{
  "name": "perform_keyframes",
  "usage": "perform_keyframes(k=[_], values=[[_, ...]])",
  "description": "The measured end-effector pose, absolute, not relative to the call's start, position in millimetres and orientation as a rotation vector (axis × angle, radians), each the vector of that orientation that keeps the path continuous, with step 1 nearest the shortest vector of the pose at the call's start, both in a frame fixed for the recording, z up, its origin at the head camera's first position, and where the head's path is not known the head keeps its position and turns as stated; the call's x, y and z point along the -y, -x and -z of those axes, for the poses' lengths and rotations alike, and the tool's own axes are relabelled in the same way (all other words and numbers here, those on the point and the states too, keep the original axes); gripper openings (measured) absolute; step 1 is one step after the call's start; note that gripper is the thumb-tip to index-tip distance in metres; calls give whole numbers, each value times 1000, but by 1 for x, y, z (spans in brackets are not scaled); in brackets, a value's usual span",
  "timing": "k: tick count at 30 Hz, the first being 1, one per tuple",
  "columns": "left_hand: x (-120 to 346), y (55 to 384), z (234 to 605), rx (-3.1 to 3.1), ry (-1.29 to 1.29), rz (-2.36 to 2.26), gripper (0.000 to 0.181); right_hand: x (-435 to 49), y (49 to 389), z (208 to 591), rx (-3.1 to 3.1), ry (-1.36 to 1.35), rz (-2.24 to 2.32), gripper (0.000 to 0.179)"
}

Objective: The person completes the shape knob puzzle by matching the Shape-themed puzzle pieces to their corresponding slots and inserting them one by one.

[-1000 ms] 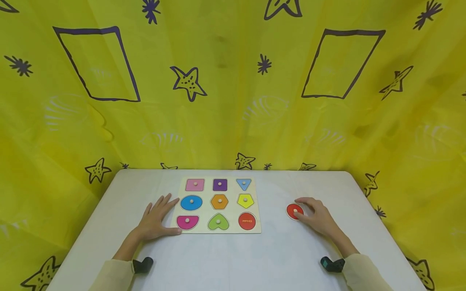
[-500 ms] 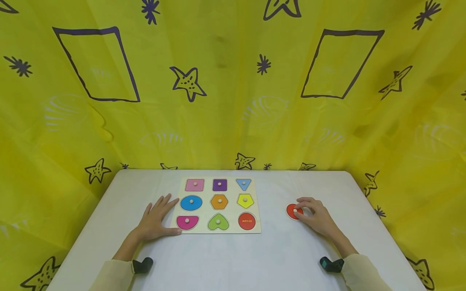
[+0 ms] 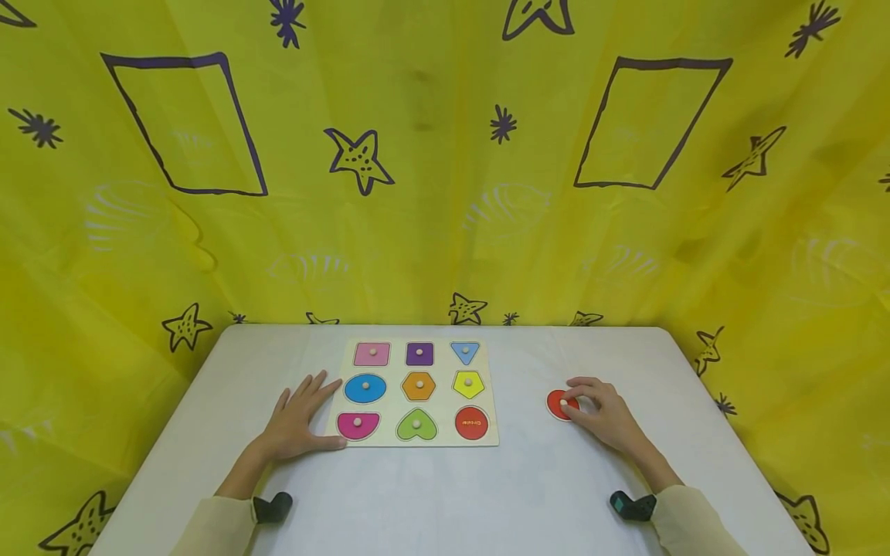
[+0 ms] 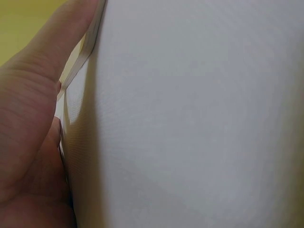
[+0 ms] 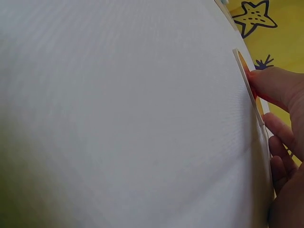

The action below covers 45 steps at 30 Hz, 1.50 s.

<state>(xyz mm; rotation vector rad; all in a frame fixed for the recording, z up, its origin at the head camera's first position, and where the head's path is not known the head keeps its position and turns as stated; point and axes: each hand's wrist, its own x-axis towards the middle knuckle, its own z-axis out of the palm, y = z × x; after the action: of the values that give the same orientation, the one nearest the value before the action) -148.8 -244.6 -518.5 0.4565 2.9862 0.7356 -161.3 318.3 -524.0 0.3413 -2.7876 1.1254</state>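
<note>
A wooden peg-puzzle board lies on the table with several coloured shapes bearing small knobs. Its lower right spot is a red circle recess lettered "Circular", with no knob. My left hand rests at the board's left edge, fingers spread, thumb tip on the lower left corner. To the right of the board, a red round puzzle piece lies on the table. My right hand pinches its knob between thumb and index finger. In the right wrist view, the thumb partly covers the piece.
The white table has rounded far corners. Behind it and at both sides hangs a yellow curtain with dark star drawings. Dark wrist-worn devices show at the left cuff and right cuff.
My right index finger and thumb have closed together on the red round piece's knob. The piece stays in place, and the left hand and board have not moved.
</note>
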Motion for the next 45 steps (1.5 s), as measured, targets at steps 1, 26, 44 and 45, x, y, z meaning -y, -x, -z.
perform_keyframes(k=[1,26,44,45], values=[[245,149,519,-2984,-457,-734,108,-318,161,524,2788,-342,-1126,11],[246,148,522,-2988,-479,-780,106,-316,162,518,2764,-344,-1105,14],[246,147,519,-2982,-471,-776,108,-306,178,480,2757,-373,-1049,16],[246,147,517,-2979,-469,-775,107,-305,179,479,2748,-378,-1052,16]])
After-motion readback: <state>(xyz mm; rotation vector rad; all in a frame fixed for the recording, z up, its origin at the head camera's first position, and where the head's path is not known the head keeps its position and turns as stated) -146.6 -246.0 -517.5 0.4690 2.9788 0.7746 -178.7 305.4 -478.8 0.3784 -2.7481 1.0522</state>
